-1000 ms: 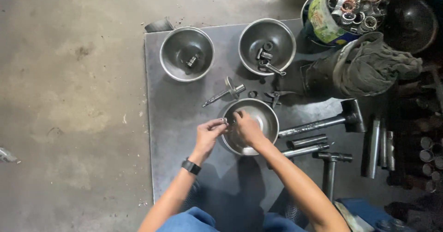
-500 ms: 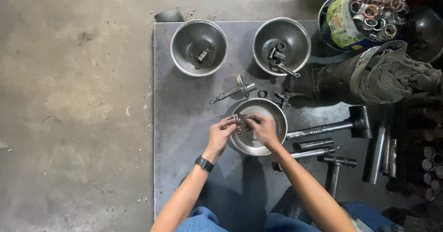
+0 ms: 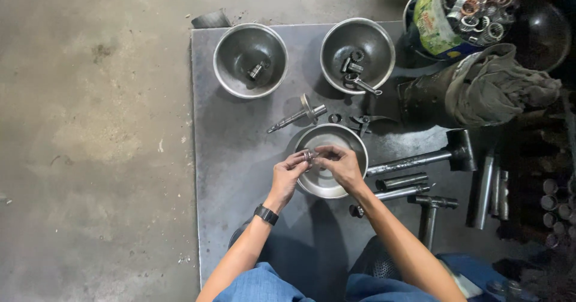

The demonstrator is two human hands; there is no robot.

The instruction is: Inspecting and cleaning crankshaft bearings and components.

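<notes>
A flat grey steel plate [image 3: 240,158] lies on the concrete floor, its surface dull and scuffed. Far right stands a can [image 3: 462,14] heaped with bearing rings, and beside it a crumpled, greasy rag [image 3: 498,86] — soft against all the hard metal. Two steel bowls sit at the far edge: the far-left bowl [image 3: 250,60] holds one small part, the far-right bowl [image 3: 357,54] several. To the right lies a hammer [image 3: 420,157] with a metal handle, with short steel rods [image 3: 401,182] nearer. Between the bowls lie a stubby shaft [image 3: 297,116] and a pair of pliers [image 3: 366,122].

Over the rim of the near bowl [image 3: 327,182], the left hand [image 3: 288,173] and right hand [image 3: 339,165] meet, fingertips of both pinched shut on a small metal part [image 3: 308,155] — ring-like or cylindrical, too small to make out more. It looks rigid and dense for its size, probably oily and so slippery; a pinch across its outer edge from both sides seems the surest hold. Dropped, it would likely land in the bowl below.
</notes>
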